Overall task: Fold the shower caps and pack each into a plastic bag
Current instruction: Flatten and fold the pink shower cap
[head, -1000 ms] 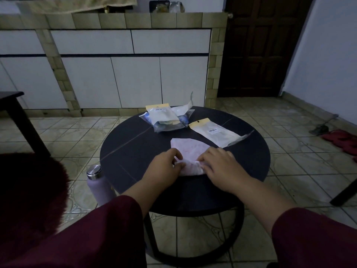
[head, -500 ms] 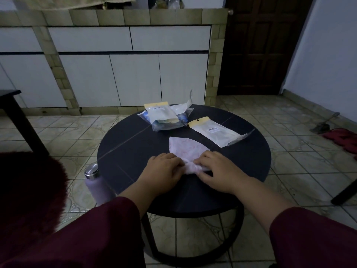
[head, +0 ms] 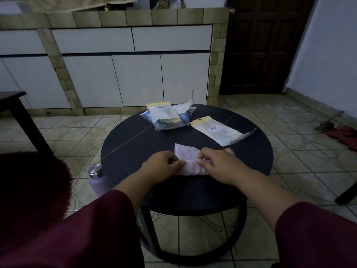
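Both hands now sit slightly wider apart on the shower cap (head: 190, 161). The left hand (head: 162, 165) and right hand (head: 218, 163) pinch its rolled near edge with curled fingers. More roll shows between them than before.

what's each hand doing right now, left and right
Left hand: fingers curled, pinching the left end of the shower cap.
Right hand: fingers curled, gripping its right end.

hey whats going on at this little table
A person is folding a pale shower cap on a round black table. The left hand and right hand each pinch an end of its rolled near edge. An empty plastic bag lies just behind, and a pile of packed bags sits at the far side.
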